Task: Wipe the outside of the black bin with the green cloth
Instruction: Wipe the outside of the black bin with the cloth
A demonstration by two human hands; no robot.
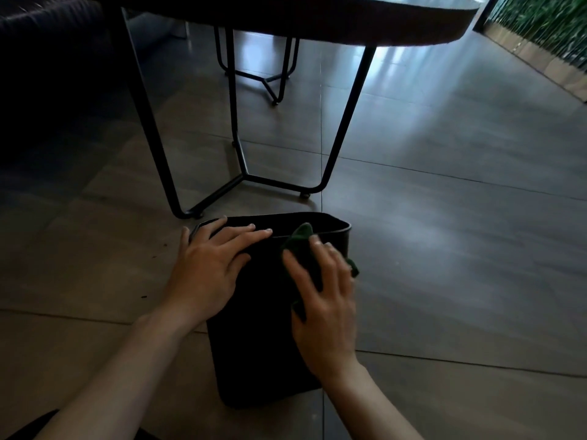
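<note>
Here, largest thing first.
Floor (444, 249): dark, glossy tiles with thin grout lines fill most of the view; pale light reflects off them on the far right.
Table (317, 23): a round dark top spans the far edge, standing on thin black metal legs that meet in a bent frame just beyond the bin; a second set of similar legs shows farther off.
Seat (47, 74): a dark upholstered shape sits at the far left, too dim to make out in detail.
Greenery (546, 23): a strip of green plants runs along the far right corner.
Black bin (254, 328): upright on the floor in the near middle, rectangular with rounded corners, open at the top, just near of the table legs.
Left hand (209, 265): laid flat with fingers spread across the bin's near-left rim, pressing on it rather than closing around anything.
Right hand (324, 296): palm down against the bin's near-right upper side, fingers spread, pinning the cloth to the wall.
Green cloth (303, 246): bunched under the right hand, its far end poking up over the rim, a corner showing at the right.
</note>
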